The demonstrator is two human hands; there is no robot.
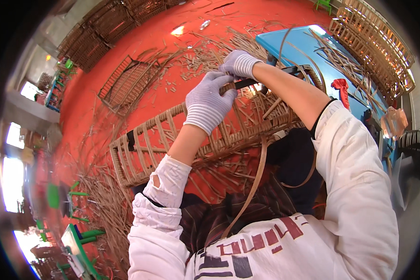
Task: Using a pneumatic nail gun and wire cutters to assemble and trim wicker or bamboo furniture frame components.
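Note:
A long woven wicker basket (163, 117) with a brown braided rim lies tilted across my lap. My left hand (206, 103), in a grey-and-white striped glove, is wrapped round its far rim. Just beyond and to the right, my right hand (241, 64), gloved alike, has its fingers curled close to the left fingertips. Whatever it pinches is too small or hidden to tell. A black band (245, 84) shows on the rim between the hands. One long flat wicker strip (258, 175) hangs from the basket down over my apron and shirt.
At the right stands a blue table (284, 41) holding loose wicker strips (345, 65) and a red object (342, 89). Stacked baskets rise at far left (98, 35) and far right (375, 46). A flat woven frame (129, 84) and scattered offcuts lie on the red floor (158, 35).

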